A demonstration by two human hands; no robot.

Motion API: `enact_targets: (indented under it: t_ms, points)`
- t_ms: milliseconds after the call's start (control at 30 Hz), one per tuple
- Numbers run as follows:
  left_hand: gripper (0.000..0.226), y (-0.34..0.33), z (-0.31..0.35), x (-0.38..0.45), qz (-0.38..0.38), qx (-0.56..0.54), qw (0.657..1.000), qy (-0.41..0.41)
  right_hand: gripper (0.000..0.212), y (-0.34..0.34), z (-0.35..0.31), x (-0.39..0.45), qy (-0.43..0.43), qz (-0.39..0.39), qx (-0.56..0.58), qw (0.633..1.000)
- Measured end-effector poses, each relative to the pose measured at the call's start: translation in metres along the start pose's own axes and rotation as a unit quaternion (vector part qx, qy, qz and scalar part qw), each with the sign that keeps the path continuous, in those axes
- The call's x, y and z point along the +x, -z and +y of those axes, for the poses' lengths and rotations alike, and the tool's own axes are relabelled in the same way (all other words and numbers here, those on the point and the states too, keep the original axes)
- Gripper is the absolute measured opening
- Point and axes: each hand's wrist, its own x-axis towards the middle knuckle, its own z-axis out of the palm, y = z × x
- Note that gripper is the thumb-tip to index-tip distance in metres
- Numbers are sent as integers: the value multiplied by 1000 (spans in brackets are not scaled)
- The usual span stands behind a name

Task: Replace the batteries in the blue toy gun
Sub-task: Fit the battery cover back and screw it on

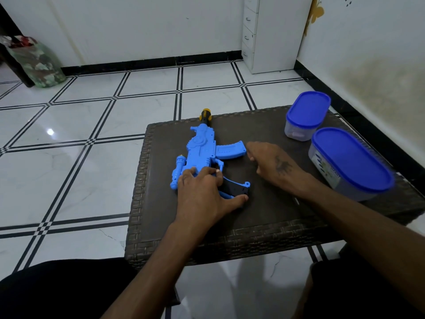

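The fingers (207, 172) of the left hand (202, 194) lie over the rear body of the gun (202, 148), lightly bent and pressing down on it; the thumb is spread out to the right, its tip on the table beside the black grip. Whether these fingers clasp any part of the gun cannot be told. The right hand (273, 164) hovers just right of the gun, apart from it, its fingers loosely curled downward and holding nothing.

The floor (69, 134) is white tile with black double lines. A white drawer unit (269, 35) stands at the far wall corner. A green patterned bag (36, 63) sits on the floor at far left.

The table (264, 215) is dark with a woven rim. The gun lies flat on its left half, muzzle pointing away from the person, with the yellow-and-black tip reaching the far edge. The curved magazine projects to the right.

Two oval tubs with blue lids stand at the table's right side. The large tub (351, 162) is nearer the person. The small tub (305, 116) stands just behind it.
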Motion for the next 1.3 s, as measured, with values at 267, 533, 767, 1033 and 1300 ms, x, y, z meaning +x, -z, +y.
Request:
enact_targets:
  t_ms: [267,533,767,1033,1300]
  points:
    - [70,1,-4,-2,1,-64,998,8,5,6,2,-6,-73,86,158,981]
    - [64,0,0,1,3,-74,997,26,19,6,-7,-44,-108,38,358,927]
    - [65,1,2,3,1,-69,997,32,16,1,-24,-70,-92,48,431,897]
    - [82,11,11,10,-57,-56,994,70,11,-4,-32,-77,-48,68,411,908]
    - [88,9,8,15,-69,-82,991,84,18,-11,-28,-76,27,102,333,937]
